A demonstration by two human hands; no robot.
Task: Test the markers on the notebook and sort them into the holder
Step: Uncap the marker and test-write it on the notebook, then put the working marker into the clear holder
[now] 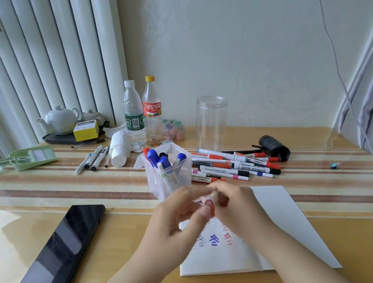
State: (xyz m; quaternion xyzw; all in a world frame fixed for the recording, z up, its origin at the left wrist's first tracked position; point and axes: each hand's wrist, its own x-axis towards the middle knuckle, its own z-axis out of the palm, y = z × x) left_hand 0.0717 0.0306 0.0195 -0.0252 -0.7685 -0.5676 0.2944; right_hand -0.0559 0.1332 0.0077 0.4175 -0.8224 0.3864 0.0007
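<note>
Both hands (204,210) over notebook (221,253), fingers (205,212) gripping red marker (210,205)

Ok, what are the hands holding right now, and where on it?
Both hands hold one red marker above the notebook: the left hand around its barrel, the right hand at the red-capped end. Motion blur hides finer detail.

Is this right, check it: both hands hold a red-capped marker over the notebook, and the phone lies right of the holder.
One thing is wrong. The head view shows the phone left of the holder, not right. Both hands do hold the red-capped marker over the notebook.
</note>
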